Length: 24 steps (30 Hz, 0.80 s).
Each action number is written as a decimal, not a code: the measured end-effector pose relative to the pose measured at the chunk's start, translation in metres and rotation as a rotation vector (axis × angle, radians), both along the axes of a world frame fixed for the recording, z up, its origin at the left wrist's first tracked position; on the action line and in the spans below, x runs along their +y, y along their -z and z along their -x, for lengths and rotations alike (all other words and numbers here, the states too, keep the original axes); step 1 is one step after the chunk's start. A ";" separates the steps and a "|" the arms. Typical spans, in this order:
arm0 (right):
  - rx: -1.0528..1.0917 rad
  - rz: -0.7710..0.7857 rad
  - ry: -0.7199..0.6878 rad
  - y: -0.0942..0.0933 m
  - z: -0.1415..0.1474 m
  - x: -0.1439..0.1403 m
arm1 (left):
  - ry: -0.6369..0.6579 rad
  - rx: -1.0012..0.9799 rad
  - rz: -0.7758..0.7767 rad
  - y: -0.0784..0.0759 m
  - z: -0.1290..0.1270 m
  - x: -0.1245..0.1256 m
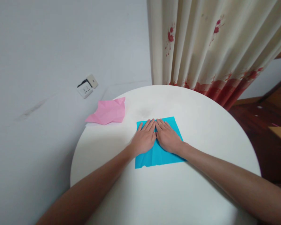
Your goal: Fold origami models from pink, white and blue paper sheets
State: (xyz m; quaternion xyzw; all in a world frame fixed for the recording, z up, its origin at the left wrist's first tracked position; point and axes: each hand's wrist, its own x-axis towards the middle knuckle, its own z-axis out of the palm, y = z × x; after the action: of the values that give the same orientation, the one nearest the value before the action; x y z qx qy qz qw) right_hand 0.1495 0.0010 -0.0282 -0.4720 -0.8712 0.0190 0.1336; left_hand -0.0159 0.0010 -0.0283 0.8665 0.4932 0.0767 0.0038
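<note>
A blue sheet of paper [160, 156] lies flat near the middle of the round white table [201, 125]. My left hand [144, 137] and my right hand [168, 137] rest palm down on it, side by side, fingers stretched toward its far edge and fingertips nearly touching each other. Both hands press the paper flat and grip nothing. A crumpled, partly folded pink paper [107, 112] lies at the table's far left edge, well apart from my hands.
A white wall with a socket plate [87, 86] stands behind the table on the left. A cream curtain with red flowers [201, 47] hangs behind it on the right. Dark wooden floor and furniture [272, 118] lie to the right.
</note>
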 end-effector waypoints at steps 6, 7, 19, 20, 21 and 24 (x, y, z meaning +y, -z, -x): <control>0.016 0.037 0.048 0.000 -0.003 0.005 | -0.009 0.002 -0.003 0.002 0.000 0.001; 0.016 0.038 0.054 0.000 -0.003 0.006 | -0.009 0.000 -0.001 0.002 0.000 0.001; 0.014 0.037 0.077 0.002 -0.003 0.005 | -0.037 -0.018 0.017 -0.001 0.002 0.004; 0.011 0.039 0.075 0.001 -0.004 0.005 | -0.059 -0.010 0.008 -0.002 0.001 0.004; 0.008 0.041 0.074 0.001 -0.004 0.004 | -0.092 -0.001 0.000 -0.002 0.001 0.004; 0.001 0.041 0.076 -0.001 -0.004 0.004 | -0.242 0.019 -0.016 -0.001 0.001 0.005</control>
State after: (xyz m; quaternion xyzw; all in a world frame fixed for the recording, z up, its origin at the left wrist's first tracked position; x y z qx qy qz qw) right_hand 0.1537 0.0050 -0.0276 -0.5074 -0.8520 0.0322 0.1248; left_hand -0.0168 0.0058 -0.0269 0.8014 0.5935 0.0724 -0.0173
